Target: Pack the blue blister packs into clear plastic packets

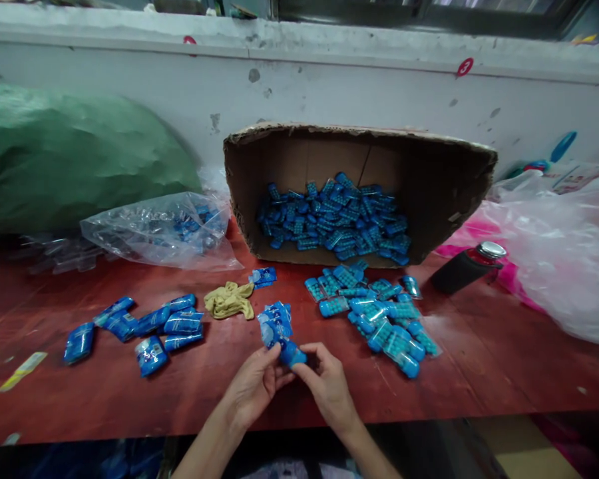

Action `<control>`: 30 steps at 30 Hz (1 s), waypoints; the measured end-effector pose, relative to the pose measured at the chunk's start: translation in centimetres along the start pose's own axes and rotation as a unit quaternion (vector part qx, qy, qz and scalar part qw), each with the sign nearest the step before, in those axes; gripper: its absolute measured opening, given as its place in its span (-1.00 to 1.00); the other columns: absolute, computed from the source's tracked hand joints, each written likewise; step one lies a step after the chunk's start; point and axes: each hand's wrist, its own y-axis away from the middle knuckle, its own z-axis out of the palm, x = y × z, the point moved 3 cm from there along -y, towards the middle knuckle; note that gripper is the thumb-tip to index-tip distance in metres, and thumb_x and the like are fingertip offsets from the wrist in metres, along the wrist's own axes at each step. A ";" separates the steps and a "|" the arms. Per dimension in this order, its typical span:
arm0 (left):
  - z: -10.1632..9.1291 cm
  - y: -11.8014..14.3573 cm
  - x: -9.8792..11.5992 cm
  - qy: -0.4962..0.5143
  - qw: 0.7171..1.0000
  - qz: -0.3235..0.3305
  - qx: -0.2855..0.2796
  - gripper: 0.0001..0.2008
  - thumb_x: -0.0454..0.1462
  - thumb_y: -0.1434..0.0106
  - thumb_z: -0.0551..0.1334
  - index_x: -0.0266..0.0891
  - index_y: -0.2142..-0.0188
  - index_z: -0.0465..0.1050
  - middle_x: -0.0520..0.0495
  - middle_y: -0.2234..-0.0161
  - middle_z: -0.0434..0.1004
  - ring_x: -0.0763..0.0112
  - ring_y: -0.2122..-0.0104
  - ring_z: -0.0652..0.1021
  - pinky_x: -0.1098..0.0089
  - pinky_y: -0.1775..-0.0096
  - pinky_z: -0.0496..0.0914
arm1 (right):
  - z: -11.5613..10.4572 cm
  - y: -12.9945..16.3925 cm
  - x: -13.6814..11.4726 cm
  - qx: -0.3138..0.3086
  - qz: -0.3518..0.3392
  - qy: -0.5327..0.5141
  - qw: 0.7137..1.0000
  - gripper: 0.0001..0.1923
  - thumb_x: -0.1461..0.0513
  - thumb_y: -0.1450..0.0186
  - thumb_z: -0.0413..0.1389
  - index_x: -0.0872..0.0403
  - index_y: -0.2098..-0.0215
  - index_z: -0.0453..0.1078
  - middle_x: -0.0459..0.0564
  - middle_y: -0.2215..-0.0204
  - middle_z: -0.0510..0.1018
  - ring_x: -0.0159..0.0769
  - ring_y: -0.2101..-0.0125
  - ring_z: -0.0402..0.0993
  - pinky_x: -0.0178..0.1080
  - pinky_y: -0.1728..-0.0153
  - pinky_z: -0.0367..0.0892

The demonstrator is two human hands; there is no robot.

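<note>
Near the front of the table, my left hand (pixel 259 380) and my right hand (pixel 327 382) are closed on a small blue bottle (pixel 293 354) between them. Fingers hide part of it, and a blue printed wrapper may be around it. Just beyond my fingertips lies a small pile of flat blue printed wrappers (pixel 275 320). To the right, several clear bottles with blue caps and turquoise balls inside (pixel 379 316) lie in a heap. On the left, several bottles in shiny blue printed wrap (pixel 152 319) lie scattered.
A cardboard box (pixel 446 199) on its side holds many similar bottles. Around it are a crumpled yellow cloth (pixel 228 299), a clear plastic bag (pixel 150 229), a black flask (pixel 462 269) and a large green sack (pixel 80 153). A yellow-handled cutter (pixel 22 371) lies far left.
</note>
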 end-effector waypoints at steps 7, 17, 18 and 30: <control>0.1 -0.3 0.5 -0.010 0.998 0.001 -0.056 -0.87 -0.27 -0.01 0.27 -0.30 0.48 0.38 0.00 0.57 0.49 0.49 0.57 0.49 0.49 0.51 0.36 | 0.0 0.4 -1.5 -0.020 -0.135 0.102 0.985 -0.73 0.18 -0.06 0.20 0.01 0.25 0.39 -0.05 0.37 0.43 -0.27 0.31 0.35 -0.25 0.25 0.29; 0.2 -0.1 -0.5 -0.002 0.987 -0.042 -0.154 -0.80 -0.28 -0.06 0.22 -0.29 0.28 0.44 -0.13 0.39 0.56 0.30 0.36 0.54 0.38 0.35 0.38 | -0.3 -0.6 -1.1 -0.157 -0.021 -0.100 0.982 -0.39 0.17 0.04 0.28 -0.10 0.01 0.27 -0.06 0.06 0.29 -0.19 0.12 0.32 -0.27 0.21 0.33; 0.3 -0.1 -0.5 0.001 0.987 -0.041 -0.157 -0.80 -0.28 -0.06 0.22 -0.30 0.28 0.44 -0.14 0.38 0.56 0.30 0.35 0.54 0.39 0.34 0.38 | -0.3 -0.6 -1.1 -0.154 -0.015 -0.104 0.982 -0.41 0.18 0.04 0.27 -0.10 0.02 0.29 -0.07 0.07 0.30 -0.21 0.13 0.33 -0.28 0.23 0.33; 1.0 -0.1 -2.0 0.029 0.997 -0.019 -0.063 -0.79 -0.20 -0.03 0.25 -0.35 0.42 0.46 -0.09 0.49 0.54 0.47 0.54 0.50 0.48 0.50 0.39 | 0.4 -0.3 0.0 -0.094 0.096 -0.179 0.975 -0.53 0.34 0.06 0.16 -0.05 0.15 0.37 -0.17 0.33 0.38 -0.44 0.49 0.30 -0.40 0.54 0.33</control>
